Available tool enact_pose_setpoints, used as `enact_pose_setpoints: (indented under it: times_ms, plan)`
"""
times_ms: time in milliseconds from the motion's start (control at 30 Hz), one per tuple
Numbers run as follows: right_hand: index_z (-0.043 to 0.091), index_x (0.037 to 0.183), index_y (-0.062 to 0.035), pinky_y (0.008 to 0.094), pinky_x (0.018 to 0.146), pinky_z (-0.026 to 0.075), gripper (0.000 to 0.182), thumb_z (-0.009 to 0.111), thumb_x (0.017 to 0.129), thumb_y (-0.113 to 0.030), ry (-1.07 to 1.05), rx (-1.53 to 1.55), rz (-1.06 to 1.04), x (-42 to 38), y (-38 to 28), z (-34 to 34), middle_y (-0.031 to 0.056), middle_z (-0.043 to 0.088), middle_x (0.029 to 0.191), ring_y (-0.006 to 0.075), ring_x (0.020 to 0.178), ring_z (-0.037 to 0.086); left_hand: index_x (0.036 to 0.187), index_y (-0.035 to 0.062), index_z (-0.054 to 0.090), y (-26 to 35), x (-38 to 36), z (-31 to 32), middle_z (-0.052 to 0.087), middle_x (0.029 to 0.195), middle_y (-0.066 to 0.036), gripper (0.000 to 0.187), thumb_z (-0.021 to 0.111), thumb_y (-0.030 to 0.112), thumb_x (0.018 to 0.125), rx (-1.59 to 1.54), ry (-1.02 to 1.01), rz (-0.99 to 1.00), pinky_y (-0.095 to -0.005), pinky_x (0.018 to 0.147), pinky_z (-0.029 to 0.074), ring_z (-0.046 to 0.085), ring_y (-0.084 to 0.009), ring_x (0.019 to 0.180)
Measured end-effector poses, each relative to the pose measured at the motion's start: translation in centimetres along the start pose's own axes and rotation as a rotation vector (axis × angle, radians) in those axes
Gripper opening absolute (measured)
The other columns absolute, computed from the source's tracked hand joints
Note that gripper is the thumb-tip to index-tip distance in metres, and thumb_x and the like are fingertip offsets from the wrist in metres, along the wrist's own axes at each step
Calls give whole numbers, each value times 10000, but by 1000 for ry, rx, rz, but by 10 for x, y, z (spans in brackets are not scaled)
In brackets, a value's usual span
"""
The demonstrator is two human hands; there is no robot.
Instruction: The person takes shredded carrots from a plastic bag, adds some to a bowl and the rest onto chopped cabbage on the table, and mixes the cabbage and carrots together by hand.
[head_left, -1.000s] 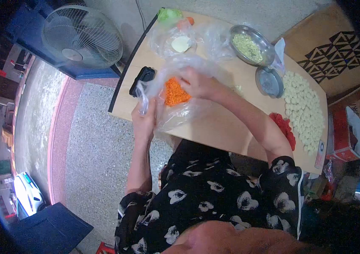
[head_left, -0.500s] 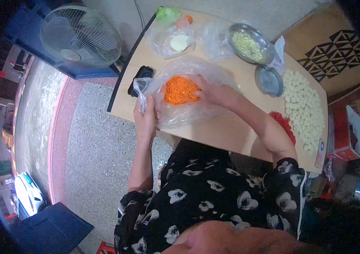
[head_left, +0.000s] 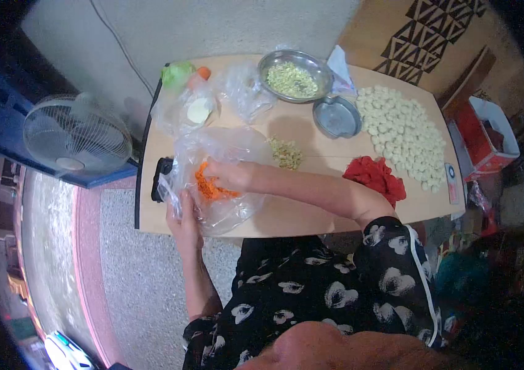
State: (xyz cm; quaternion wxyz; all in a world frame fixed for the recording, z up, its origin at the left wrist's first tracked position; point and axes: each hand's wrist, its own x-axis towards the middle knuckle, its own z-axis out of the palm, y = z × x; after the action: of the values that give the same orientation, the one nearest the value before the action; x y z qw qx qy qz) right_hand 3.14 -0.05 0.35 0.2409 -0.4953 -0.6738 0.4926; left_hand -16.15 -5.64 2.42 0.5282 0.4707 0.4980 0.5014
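A clear plastic bag (head_left: 237,145) lies spread on the table near its left end, with a heap of finely shredded carrot (head_left: 215,191) on it. My left hand (head_left: 185,217) pinches the bag's gathered edge at the near left. Over the carrot, my right hand (head_left: 230,176) reaches in from the right, fingers curled into the shreds; its fingertips are partly hidden. To the right of that hand is a small pile of pale green chopped vegetable (head_left: 285,153). A black object (head_left: 162,179) sits partly behind the bag.
A steel bowl (head_left: 296,75) of chopped vegetable stands at the back, beside a grey metal pan (head_left: 337,117). Many pale dough pieces (head_left: 400,132) cover the right side, near a red cloth (head_left: 376,179). More bags and a cabbage (head_left: 178,75) lie back left. A fan (head_left: 77,129) stands left.
My head view has shifted, so the table appears lower and further left. My right hand now covers more of the carrot, and the pale vegetable pile shows clear of my arm. My left hand keeps its hold.
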Motion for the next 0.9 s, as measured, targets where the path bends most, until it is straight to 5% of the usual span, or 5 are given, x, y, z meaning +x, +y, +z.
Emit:
enact_pose_setpoints:
  times_ms: [33, 233, 533, 767, 900]
  plan:
    - [672, 1042, -40, 328, 764, 519, 271, 681, 888, -263, 36, -329, -139, 2, 1, -5, 86, 688, 928, 164, 809, 679, 1116, 38, 621, 0, 1, 0, 585, 897, 20, 244, 597, 249, 996, -4, -6, 6, -228, 657, 413, 502, -62, 765]
    - [691, 1059, -29, 347, 780, 543, 244, 688, 889, -204, 51, 61, 38, -20, -45, -48, 94, 690, 913, 161, 796, 674, 1096, 46, 627, 5, 10, 1, 586, 858, 20, 229, 611, 247, 987, -88, 27, -58, -222, 613, 413, 515, -55, 721]
    - [646, 1127, 39, 271, 793, 552, 259, 679, 916, -106, -121, 805, 26, -27, -63, -109, 84, 675, 1027, 143, 874, 651, 1154, 18, 619, 25, 21, 22, 601, 826, 3, 277, 615, 233, 980, -153, -10, -60, -214, 562, 429, 546, -70, 671]
    - [596, 1204, 55, 259, 909, 532, 364, 685, 915, -148, 84, 718, -148, -66, -73, -219, 120, 647, 1158, 149, 1076, 622, 1164, 23, 618, 22, 30, 12, 602, 858, 3, 284, 632, 228, 969, -136, 11, -42, -220, 542, 437, 560, -71, 694]
    - [644, 1130, 55, 256, 826, 559, 314, 717, 887, -130, 383, 540, -37, -66, -27, -279, 113, 680, 1071, 151, 955, 663, 1111, 41, 624, 34, 24, 15, 591, 823, 7, 220, 631, 209, 969, -176, 10, -41, -219, 538, 435, 556, -69, 680]
